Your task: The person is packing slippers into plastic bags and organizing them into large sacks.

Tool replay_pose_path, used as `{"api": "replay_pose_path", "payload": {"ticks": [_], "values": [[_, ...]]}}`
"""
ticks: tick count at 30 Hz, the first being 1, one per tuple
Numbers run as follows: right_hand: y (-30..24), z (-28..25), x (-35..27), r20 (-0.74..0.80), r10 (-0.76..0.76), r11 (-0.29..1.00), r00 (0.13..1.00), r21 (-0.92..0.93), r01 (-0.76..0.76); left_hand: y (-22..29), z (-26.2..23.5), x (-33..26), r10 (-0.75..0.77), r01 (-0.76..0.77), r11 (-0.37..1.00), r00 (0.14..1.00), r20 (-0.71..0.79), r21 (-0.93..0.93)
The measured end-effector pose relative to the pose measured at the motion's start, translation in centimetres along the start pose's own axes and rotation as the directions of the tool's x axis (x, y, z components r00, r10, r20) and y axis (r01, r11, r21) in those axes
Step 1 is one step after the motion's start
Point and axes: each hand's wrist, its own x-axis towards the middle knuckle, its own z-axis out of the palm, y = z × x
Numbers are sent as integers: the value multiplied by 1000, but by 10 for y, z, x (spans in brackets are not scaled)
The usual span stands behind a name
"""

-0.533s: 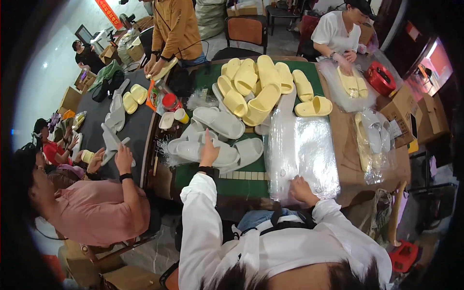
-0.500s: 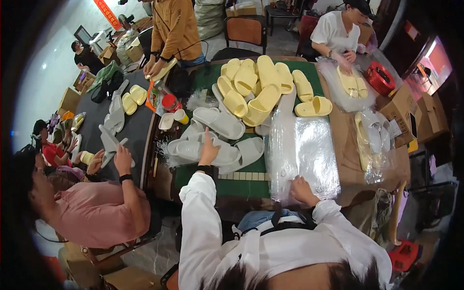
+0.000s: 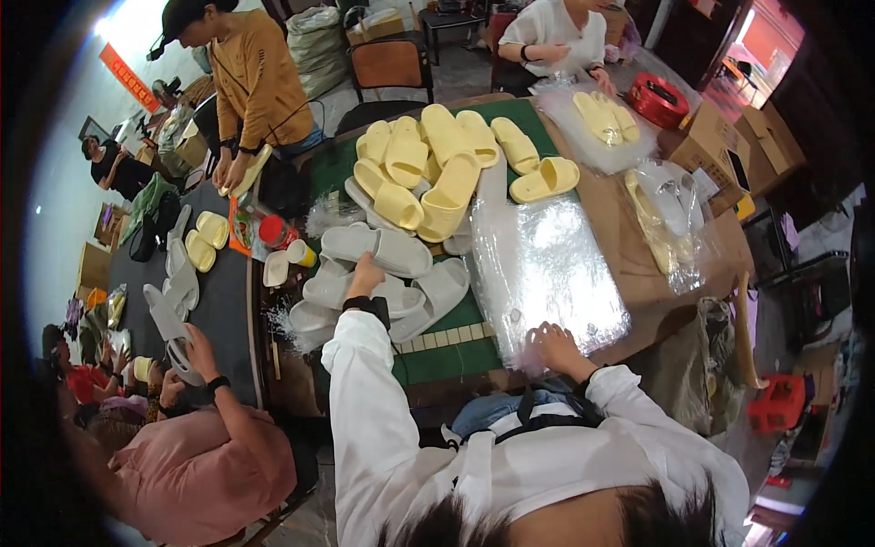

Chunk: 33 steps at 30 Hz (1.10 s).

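Cluttered workroom, green-and-brown desk point(image 3: 437, 365). Left on it: grey slippers point(image 3: 390, 252) heaped, left hand point(image 3: 365, 276) touching them; fingers partly hidden, cannot tell if gripping. Mid, far: yellow slippers point(image 3: 448, 196) piled. Right of the grey heap, near: flat clear plastic bags point(image 3: 556, 273), right hand point(image 3: 552, 348) at near edge, fingers bent; cannot tell if pinching. Far right: cardboard box point(image 3: 709, 150).

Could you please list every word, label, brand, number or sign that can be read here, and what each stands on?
There is no text I can quote.
Red wall banner: characters, too small to read surely.
Ochre top: dark sleeve lettering, too blurred.
Cardboard box: printed marks and a white label, too small.
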Motion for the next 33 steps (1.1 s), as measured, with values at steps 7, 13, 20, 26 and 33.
{"api": "replay_pose_path", "payload": {"ticks": [7, 13, 20, 26, 33], "values": [[29, 28, 8, -55, -35, 999, 998, -27, 34, 32, -49, -45, 98, -94, 987, 995, 30, -129], [33, 27, 10, 13, -99, 995, 995, -13, 99, 86, -72, -100, -27, 67, 836, 996, 82, -544], [35, 1, 9, 122, -243, 969, 962, -4, 246, 198, 27, -179, -33, 408, 264, 909, 414, -874], [71, 11, -6, -283, -326, 834, 902, 363, 415, 294, 126, -215, 259, 522, -95, 835, 486, -847], [148, -22, -38, 1, 191, 919, 982, 352, -179, 282, 238, -187, 109, 555, 224, 802, 587, -801]]}}
